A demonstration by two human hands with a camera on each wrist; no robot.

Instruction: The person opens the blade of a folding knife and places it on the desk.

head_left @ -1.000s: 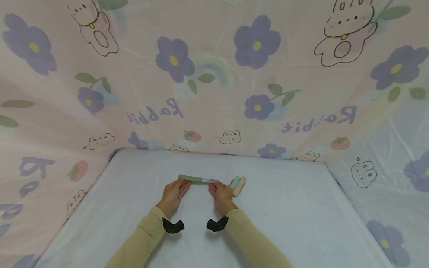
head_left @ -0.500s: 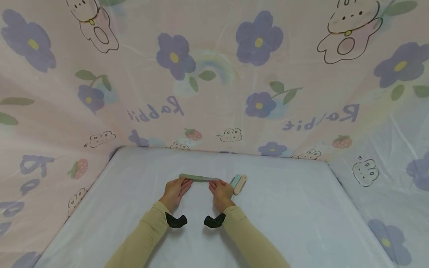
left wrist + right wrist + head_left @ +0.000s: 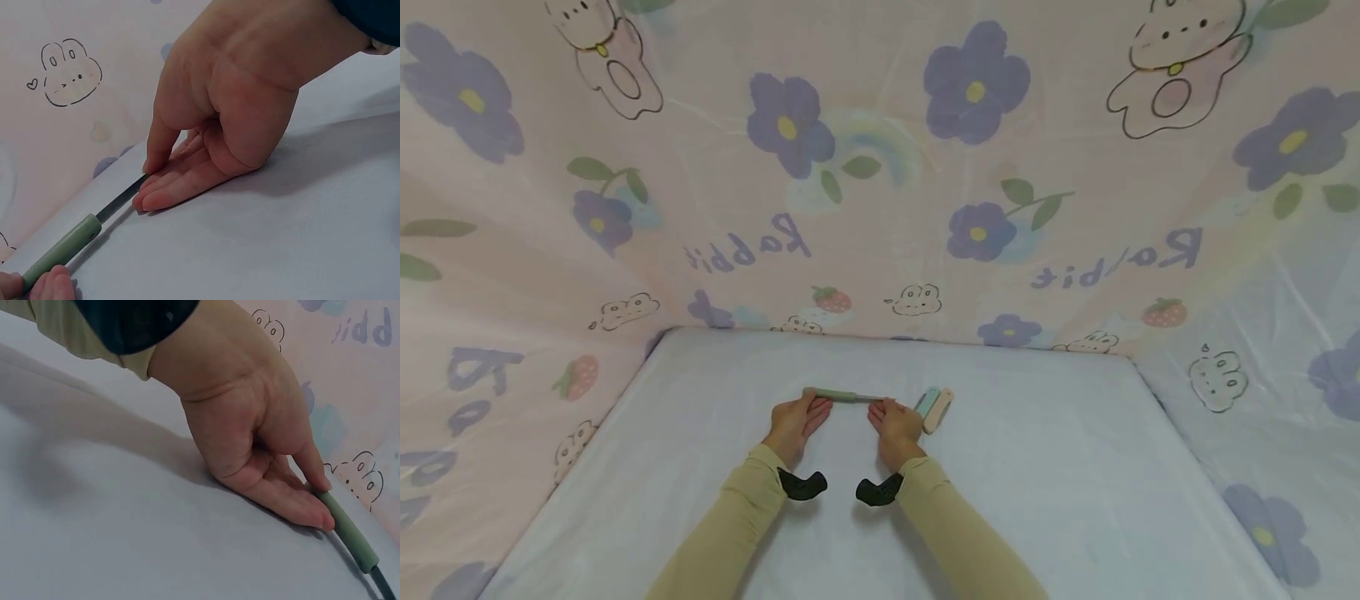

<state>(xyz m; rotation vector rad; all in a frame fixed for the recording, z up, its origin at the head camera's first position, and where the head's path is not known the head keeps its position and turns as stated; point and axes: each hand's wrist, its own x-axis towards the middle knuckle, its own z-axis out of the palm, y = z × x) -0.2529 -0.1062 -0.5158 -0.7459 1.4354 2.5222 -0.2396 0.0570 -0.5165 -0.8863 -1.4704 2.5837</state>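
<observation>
The left hand (image 3: 793, 423) pinches the green handle (image 3: 347, 529) of a knife (image 3: 831, 394) and the right hand (image 3: 898, 427) its blade (image 3: 122, 199) near the tip, over the bench (image 3: 1075, 467). The blade, broader a second earlier, now appears nearly edge-on, suggesting rolling rather than folding. Patterned cloth (image 3: 880, 233) stands beyond.

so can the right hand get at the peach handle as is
Probably, once it lets go: the right hand, which pinches the green knife, is close by, and nothing seems to cover the peach handle, though the teal handle lies alongside.
</observation>
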